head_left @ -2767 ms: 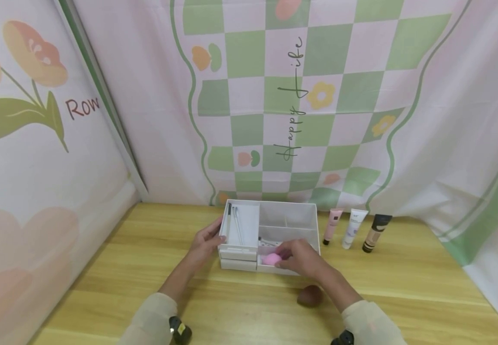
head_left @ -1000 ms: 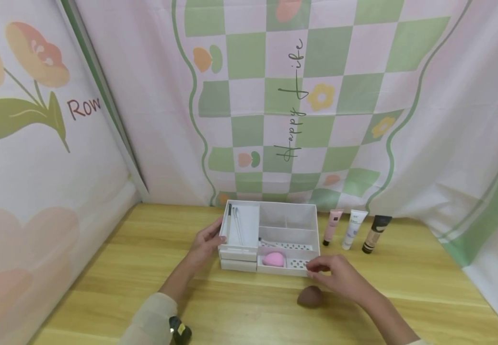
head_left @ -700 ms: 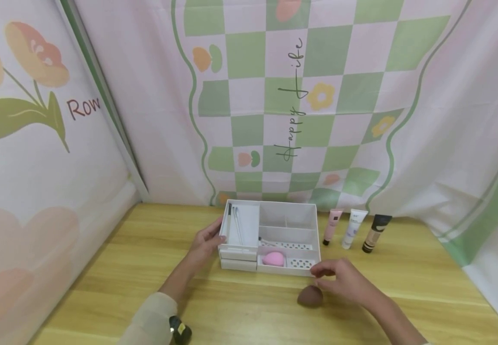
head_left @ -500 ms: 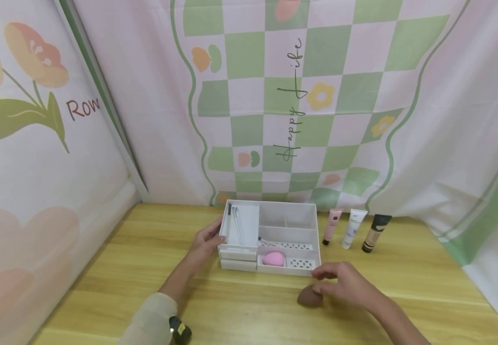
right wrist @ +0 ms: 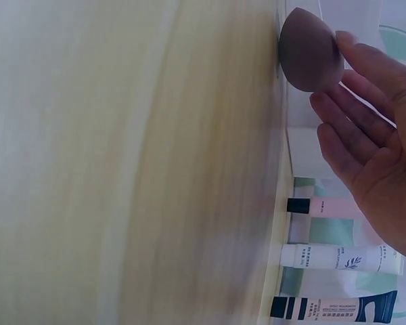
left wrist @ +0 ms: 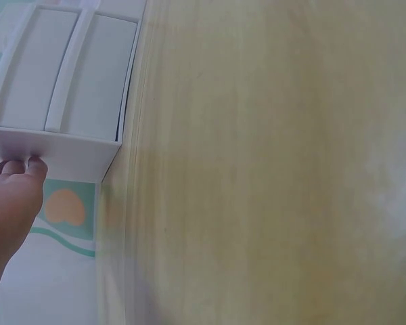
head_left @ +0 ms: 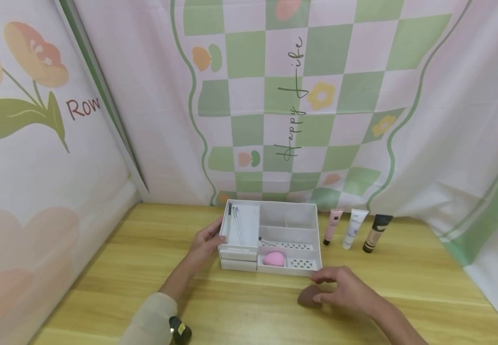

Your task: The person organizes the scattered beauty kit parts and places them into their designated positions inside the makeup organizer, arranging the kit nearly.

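The head view looks into the box (head_left: 300,214), pink sponge (head_left: 273,259) inside; the left wrist view shows its outer side, the left hand (left wrist: 12,210) pressed there. The right hand (right wrist: 400,156), fingers apart, thumbs the brown sponge (right wrist: 311,51) on the wooden table (head_left: 123,268). Behind, a checked curtain (head_left: 279,96).

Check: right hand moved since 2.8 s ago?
Yes: the right hand moved right and down in the head view, from the white organizer to the brown sponge.
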Motion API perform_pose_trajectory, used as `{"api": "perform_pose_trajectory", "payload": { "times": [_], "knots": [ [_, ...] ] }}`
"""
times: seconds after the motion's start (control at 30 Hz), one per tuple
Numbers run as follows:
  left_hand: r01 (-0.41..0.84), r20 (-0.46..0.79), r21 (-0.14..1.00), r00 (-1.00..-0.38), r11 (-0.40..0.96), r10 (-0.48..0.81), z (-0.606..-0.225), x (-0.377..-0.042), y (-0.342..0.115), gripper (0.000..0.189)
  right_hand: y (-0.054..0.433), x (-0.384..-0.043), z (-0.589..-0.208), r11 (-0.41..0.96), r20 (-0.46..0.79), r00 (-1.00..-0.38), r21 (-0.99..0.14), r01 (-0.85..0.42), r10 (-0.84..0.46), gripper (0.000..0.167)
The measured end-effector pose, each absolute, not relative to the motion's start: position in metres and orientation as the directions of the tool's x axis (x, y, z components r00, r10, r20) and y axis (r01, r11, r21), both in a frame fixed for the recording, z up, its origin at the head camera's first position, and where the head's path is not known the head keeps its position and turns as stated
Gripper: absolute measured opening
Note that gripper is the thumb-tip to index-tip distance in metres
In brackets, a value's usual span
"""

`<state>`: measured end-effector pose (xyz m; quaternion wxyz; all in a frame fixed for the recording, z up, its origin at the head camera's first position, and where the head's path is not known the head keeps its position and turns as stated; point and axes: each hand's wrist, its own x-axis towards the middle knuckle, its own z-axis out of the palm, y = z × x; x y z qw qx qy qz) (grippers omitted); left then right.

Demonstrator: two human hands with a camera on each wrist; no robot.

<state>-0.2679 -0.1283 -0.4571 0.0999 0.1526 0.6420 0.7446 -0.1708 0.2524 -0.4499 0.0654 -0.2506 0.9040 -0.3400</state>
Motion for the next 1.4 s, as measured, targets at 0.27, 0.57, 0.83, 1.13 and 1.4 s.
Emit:
{"api": "perform_pose_trajectory", "payload": {
  "times": [0.27, 0.57, 0.83, 1.13, 1.4],
  "knots": [
    [0.044, 0.087, 0.99, -0.937, -0.135, 0.338, -0.459, -0.269, -0.129, 0.068, 0.248, -0.168, -0.449, 0.634, 0.076, -0.83, -0.607, -0.478, -0.553, 0.036],
    [0.047, 0.087, 0.991, -0.939, -0.127, 0.333, -0.459, -0.269, -0.129, 0.068, 0.246, -0.167, -0.447, 0.668, 0.043, -0.831, -0.573, -0.475, -0.554, 0.032],
    [0.054, 0.097, 0.989, -0.936, -0.136, 0.339, -0.459, -0.268, -0.129, 0.068, 0.249, -0.168, -0.448, 0.648, 0.036, -0.843, -0.622, -0.44, -0.537, 0.028],
    [0.059, 0.119, 0.984, -0.92, -0.167, 0.373, -0.46, -0.27, -0.129, 0.069, 0.254, -0.172, -0.448, 0.654, 0.055, -0.875, -0.642, -0.4, -0.481, 0.03],
    [0.05, 0.102, 0.987, -0.928, -0.152, 0.359, -0.461, -0.271, -0.13, 0.069, 0.254, -0.185, -0.44, 0.653, 0.141, -0.882, -0.623, -0.432, -0.449, 0.028]
  ]
}}
